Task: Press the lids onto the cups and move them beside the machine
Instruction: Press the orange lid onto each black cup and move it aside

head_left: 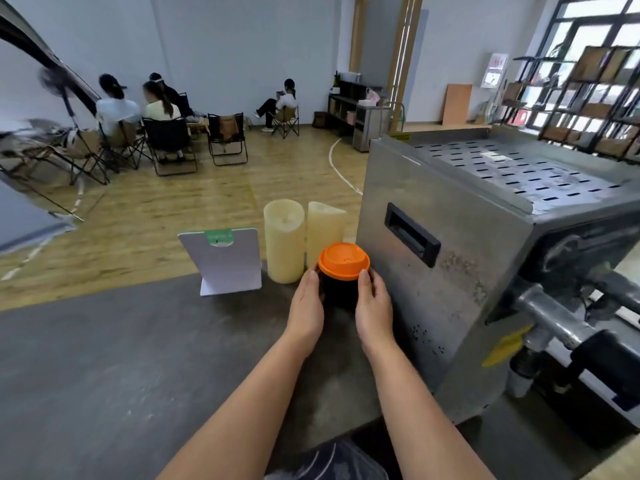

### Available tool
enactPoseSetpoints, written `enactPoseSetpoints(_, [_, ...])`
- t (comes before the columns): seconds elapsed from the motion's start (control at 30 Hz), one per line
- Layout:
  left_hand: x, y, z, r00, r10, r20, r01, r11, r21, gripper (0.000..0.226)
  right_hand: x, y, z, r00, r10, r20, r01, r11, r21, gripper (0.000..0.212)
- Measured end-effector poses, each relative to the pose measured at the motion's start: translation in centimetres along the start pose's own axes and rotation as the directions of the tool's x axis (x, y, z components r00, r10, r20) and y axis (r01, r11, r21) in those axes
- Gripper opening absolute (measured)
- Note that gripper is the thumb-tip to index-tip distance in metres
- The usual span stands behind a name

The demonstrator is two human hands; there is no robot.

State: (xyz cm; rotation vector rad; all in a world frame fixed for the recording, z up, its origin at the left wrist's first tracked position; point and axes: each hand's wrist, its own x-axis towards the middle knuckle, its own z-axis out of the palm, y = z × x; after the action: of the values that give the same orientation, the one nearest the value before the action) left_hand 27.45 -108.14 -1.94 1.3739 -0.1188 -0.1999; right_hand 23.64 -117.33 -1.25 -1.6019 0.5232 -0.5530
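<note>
At the left of the grey bench (104,358) stands a small white card stand (225,261) with a green tab at its top. Next come two pale yellow candles (284,240), upright and side by side. Just in front of them, and close against the machine's flank, sits the black cup (339,289) with its orange lid (344,260) on top — the lid looks level, though whether it is fully snapped down cannot be told. The left hand (306,306) grips the cup's left wall, fingers curled round it and the thumb tip up under the lid's rim; the right hand (374,306) grips the right wall likewise. At the right stands the steel machine (450,271), with a black recessed handle in its side.

The cup is probably light and thin-walled, so a hard squeeze could buckle it. Holding it low on the walls and pressing on the lid's rim, not its centre, seems safest — it already stands beside the machine.
</note>
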Motion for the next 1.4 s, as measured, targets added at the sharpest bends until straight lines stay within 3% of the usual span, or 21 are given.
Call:
enactPoseSetpoints(0.1, [-0.1,-0.1,-0.6,0.999,-0.024,-0.027,0.024,1.0,-0.013,0.057,-1.0,-0.8,-0.3,0.999,0.028,-0.02,-0.029,1.0,-0.004,0.049])
enactPoseSetpoints(0.2, [-1.6,0.9,-1.5,0.99,-0.11,-0.087,0.103,0.991,-0.089,0.044,-3.3,-1.7,-0.5,0.997,0.06,-0.053,-0.057,0.996,0.068,0.046])
enactPoseSetpoints(0.33, [-6.0,2.3,-4.3,0.984,-0.092,-0.153,0.088,0.996,-0.033,0.034,-7.4,-2.5,0.6,0.999,0.034,-0.016,-0.031,0.985,0.169,0.036])
enactPoseSetpoints(0.4, [-8.7,3.0,-6.7,0.978,-0.051,-0.203,0.053,0.999,0.004,0.035,-9.5,-2.9,2.3,0.999,0.001,0.052,-0.01,0.985,0.173,0.026])
enactPoseSetpoints(0.5, [-12.6,4.8,-11.6,0.942,0.013,-0.336,-0.013,1.0,0.004,0.035,-13.3,-4.1,6.7,0.959,-0.036,0.283,-0.005,0.99,0.143,0.018])
enactPoseSetpoints(0.67, [-19.7,8.4,-23.0,0.81,0.102,-0.577,-0.086,0.995,0.056,0.034,-22.2,-6.1,15.2,0.817,-0.067,0.572,-0.015,0.99,0.137,0.018])
enactPoseSetpoints(0.9, [-33.6,11.7,-41.6,0.568,0.149,-0.809,-0.104,0.989,0.109,0.033,-39.3,-7.5,25.8,0.679,-0.108,0.726,0.0,0.989,0.147,0.02])
enactPoseSetpoints(1.17, [-48.2,15.4,-60.1,0.373,0.218,-0.902,-0.115,0.975,0.188,0.031,-60.2,-9.1,38.3,0.552,-0.164,0.817,-0.006,0.98,0.201,0.019])
enactPoseSetpoints(1.4, [-52.7,18.4,-72.3,0.264,0.241,-0.934,-0.138,0.968,0.211,0.027,-69.7,-11.6,47.4,0.457,-0.201,0.866,0.005,0.975,0.224,0.019])
